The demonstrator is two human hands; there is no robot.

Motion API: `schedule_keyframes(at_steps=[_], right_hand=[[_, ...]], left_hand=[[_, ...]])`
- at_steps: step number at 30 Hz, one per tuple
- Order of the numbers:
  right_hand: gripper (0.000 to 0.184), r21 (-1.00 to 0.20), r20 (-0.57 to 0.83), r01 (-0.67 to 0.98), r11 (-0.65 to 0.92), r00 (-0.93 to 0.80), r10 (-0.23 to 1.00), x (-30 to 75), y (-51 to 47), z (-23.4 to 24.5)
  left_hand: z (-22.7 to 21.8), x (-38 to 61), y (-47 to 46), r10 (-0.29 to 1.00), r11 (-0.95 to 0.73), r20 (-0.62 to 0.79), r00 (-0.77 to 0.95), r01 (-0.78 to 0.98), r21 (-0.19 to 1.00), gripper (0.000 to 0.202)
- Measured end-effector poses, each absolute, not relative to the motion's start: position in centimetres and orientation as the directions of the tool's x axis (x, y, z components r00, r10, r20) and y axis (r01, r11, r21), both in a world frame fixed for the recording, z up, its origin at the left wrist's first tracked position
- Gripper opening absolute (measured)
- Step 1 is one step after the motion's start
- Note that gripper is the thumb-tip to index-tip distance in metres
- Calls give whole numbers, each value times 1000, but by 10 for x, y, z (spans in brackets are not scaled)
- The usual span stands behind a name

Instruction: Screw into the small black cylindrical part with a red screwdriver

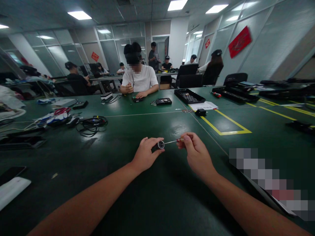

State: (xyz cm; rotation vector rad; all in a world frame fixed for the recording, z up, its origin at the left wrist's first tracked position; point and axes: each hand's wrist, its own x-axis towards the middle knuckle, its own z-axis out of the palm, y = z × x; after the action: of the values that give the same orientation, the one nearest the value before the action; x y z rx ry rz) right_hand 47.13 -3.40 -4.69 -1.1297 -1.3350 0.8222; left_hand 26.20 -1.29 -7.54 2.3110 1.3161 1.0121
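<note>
My left hand point(145, 154) is closed around a small black cylindrical part point(160, 144) with a shiny round end, held just above the green table point(137, 203). My right hand point(197, 154) pinches a thin screwdriver point(175, 141) by its handle, and its metal tip touches the round end of the part. Both hands are at the table's middle, close together.
A tangle of black cables point(91, 125) lies at the left, with tools and dark trays point(23, 139) beyond. A black tray point(189, 96), papers point(203, 105) and yellow floor-tape lines point(223, 126) are at the right. A person in a white shirt point(139, 80) sits across the table; others work behind.
</note>
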Motion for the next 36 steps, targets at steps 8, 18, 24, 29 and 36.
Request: schedule_keyframes(at_steps=[8, 18, 24, 29, 36], right_hand=[[39, -871, 391, 339, 356, 40, 919, 473, -47, -37], [36, -846, 380, 401, 351, -8, 925, 474, -47, -36], [28, -866, 372, 371, 336, 28, 928, 472, -47, -36], [33, -874, 360, 355, 332, 13, 933, 472, -48, -36], [30, -874, 371, 349, 340, 27, 928, 471, -48, -37]], left_hand=[[-75, 262, -13, 844, -533, 404, 352, 630, 565, 39], [-76, 261, -11, 840, -539, 421, 343, 615, 576, 38], [-73, 261, -12, 846, -530, 415, 336, 620, 579, 36], [-74, 261, -12, 842, -536, 410, 350, 623, 569, 38], [-75, 260, -10, 831, -554, 433, 349, 594, 584, 38]])
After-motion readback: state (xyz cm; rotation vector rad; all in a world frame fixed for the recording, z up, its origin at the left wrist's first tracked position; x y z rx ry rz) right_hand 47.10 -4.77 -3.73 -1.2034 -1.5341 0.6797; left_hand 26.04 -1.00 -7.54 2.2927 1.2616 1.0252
